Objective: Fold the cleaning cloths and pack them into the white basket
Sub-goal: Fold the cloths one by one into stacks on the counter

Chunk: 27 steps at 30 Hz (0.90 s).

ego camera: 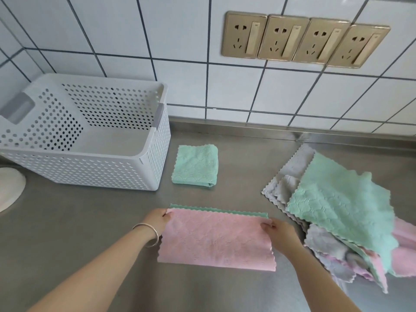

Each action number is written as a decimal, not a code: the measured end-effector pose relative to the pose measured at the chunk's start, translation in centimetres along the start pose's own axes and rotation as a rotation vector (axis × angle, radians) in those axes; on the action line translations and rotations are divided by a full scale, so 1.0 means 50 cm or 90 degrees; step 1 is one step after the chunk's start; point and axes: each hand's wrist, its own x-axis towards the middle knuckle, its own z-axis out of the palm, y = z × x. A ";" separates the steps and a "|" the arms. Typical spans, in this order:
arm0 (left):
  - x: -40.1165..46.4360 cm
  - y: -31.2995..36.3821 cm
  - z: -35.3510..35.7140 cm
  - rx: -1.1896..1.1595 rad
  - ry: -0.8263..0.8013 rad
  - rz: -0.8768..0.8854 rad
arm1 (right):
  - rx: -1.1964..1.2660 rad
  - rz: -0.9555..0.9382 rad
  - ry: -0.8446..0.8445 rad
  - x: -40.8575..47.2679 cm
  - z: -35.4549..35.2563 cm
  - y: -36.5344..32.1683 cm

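Note:
A pink cloth (216,240) with a green underside lies folded in half on the steel counter in front of me. My left hand (157,220) pinches its far left corner and my right hand (278,233) pinches its far right corner. A green cloth (195,164), folded into a small square, lies beside the white perforated basket (90,167) at the left. The basket holds nothing that I can see. A loose pile of green, grey and pink cloths (342,212) lies at the right.
The steel counter (90,221) runs back to a white tiled wall with a row of gold power sockets (304,39). A white round object (9,188) sits at the left edge, in front of the basket.

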 end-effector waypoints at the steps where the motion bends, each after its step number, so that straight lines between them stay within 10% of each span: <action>1: 0.006 0.002 0.002 0.007 0.008 0.000 | -0.004 0.004 0.009 0.003 0.002 0.001; 18: 0.026 0.026 0.012 0.166 0.184 -0.054 | -0.008 0.142 0.152 0.012 0.022 -0.009; 22: 0.003 0.036 0.043 0.223 0.339 0.193 | 0.048 0.176 0.168 -0.021 0.044 -0.003; 27: -0.047 0.082 0.115 0.440 0.082 0.467 | 0.027 0.206 0.108 -0.059 0.072 -0.011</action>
